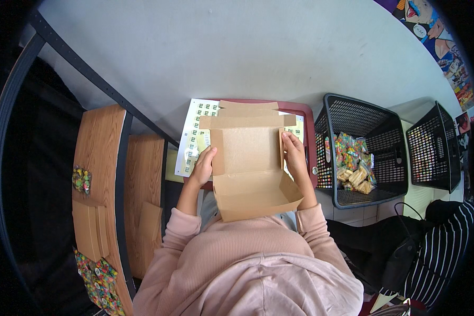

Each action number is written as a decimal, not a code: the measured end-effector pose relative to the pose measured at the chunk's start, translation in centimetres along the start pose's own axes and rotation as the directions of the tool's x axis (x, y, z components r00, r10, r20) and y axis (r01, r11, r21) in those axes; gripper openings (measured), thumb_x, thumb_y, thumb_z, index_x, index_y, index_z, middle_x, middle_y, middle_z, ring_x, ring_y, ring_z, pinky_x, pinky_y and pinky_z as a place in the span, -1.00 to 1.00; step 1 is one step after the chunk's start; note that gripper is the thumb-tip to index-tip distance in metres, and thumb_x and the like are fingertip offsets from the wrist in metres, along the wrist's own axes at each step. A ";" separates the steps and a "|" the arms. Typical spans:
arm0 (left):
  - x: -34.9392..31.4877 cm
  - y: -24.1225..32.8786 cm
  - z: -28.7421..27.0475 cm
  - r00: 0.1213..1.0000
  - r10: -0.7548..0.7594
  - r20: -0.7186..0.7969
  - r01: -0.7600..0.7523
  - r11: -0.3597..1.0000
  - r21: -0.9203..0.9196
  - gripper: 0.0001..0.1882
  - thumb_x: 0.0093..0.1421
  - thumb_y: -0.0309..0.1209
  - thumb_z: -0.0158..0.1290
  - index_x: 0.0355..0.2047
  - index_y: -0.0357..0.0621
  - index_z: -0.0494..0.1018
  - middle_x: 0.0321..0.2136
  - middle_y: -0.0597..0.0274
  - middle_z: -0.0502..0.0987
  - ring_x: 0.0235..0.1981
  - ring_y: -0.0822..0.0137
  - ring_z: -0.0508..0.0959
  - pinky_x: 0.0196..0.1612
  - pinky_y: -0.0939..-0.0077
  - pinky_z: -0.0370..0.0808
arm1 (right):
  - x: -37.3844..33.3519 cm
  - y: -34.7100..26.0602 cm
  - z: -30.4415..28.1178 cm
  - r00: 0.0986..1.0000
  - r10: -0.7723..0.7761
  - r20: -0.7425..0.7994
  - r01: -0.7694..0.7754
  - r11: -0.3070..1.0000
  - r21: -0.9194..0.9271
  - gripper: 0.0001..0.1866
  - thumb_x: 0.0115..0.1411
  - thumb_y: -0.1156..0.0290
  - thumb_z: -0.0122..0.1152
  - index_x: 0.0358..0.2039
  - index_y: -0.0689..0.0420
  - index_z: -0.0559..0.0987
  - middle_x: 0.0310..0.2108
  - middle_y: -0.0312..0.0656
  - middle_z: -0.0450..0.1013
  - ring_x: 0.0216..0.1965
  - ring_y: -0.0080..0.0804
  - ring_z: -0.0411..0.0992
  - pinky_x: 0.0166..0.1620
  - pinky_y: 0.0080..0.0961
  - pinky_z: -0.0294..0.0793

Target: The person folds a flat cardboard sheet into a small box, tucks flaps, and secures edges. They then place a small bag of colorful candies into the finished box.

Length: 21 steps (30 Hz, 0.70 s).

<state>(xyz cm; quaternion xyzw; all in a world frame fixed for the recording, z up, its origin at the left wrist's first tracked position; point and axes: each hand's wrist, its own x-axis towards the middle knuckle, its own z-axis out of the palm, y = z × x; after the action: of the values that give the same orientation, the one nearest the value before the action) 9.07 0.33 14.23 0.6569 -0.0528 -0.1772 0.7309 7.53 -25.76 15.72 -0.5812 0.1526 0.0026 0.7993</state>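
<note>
An unfolded brown cardboard box [246, 150] is held in front of my chest, its lid panel raised at the far side and its tray part nearest me. My left hand [204, 165] grips the left side flap, thumb against the cardboard. On the opposite edge, my right hand [293, 150] pinches the right side flap, which stands folded up. The inside of the box shows nothing in it. Beneath and behind it lies a white sheet with rows of printed labels [194, 134], partly hidden by the box.
The sheet rests on a dark red table [309, 121]. To the right, a black plastic basket [363, 200] holds bags of colourful pieces [347, 150] and pale packets [361, 178]; another basket [437, 152] stands beyond. Left, wooden shelves [102, 142] carry folded cardboard boxes [87, 229] and colourful bags [97, 279].
</note>
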 end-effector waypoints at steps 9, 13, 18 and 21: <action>-1.0 2.0 1.5 0.963 0.262 -0.068 -0.254 0.962 0.104 -0.52 0.24 -0.30 -0.28 0.08 -0.40 0.13 0.05 0.02 0.24 0.12 0.30 0.16 0.14 0.50 0.07 | -2.0 -0.2 0.7 0.994 -0.070 0.082 0.083 0.983 -0.164 -0.63 0.18 0.37 -0.01 -0.04 0.29 0.35 -0.14 -0.15 0.39 -0.12 -0.48 0.33 -0.05 -0.54 0.28; -0.7 1.5 -0.3 0.985 0.150 -0.085 -0.145 0.988 0.057 -0.55 0.25 -0.32 -0.25 0.04 -0.41 0.17 -0.02 0.01 0.31 0.03 0.27 0.27 0.08 0.49 0.15 | -0.9 0.7 0.1 0.997 -0.024 0.070 0.031 0.994 -0.108 -0.62 0.18 0.37 0.00 -0.04 0.31 0.35 -0.13 -0.14 0.38 -0.11 -0.47 0.32 -0.03 -0.52 0.27; -0.1 4.0 -2.0 0.992 0.098 -0.078 -0.074 0.961 0.265 -0.60 0.26 -0.32 -0.26 0.00 -0.37 0.23 -0.10 -0.02 0.37 -0.10 0.25 0.37 -0.01 0.44 0.25 | -1.5 0.1 0.7 0.890 -0.373 -0.262 0.272 0.895 -0.353 -0.47 0.06 0.39 0.17 0.02 0.29 0.27 0.00 -0.05 0.19 -0.08 -0.38 0.26 -0.07 -0.49 0.28; 0.0 5.6 -2.1 0.977 0.199 -0.082 -0.162 0.930 0.329 -0.60 0.26 -0.33 -0.27 0.02 -0.35 0.18 -0.14 -0.04 0.39 -0.14 0.25 0.38 -0.04 0.43 0.27 | -2.1 -2.4 1.5 0.637 -0.695 -0.333 0.360 0.651 -0.669 -0.47 0.00 0.47 0.21 0.01 0.24 0.28 0.01 -0.07 0.12 -0.15 -0.40 0.26 -0.13 -0.50 0.28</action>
<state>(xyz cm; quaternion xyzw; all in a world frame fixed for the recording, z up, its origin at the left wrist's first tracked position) 10.81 2.75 19.47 0.7683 -0.0991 -0.0605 0.6294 6.29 -24.74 18.87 -0.7737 0.1878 -0.3714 0.4776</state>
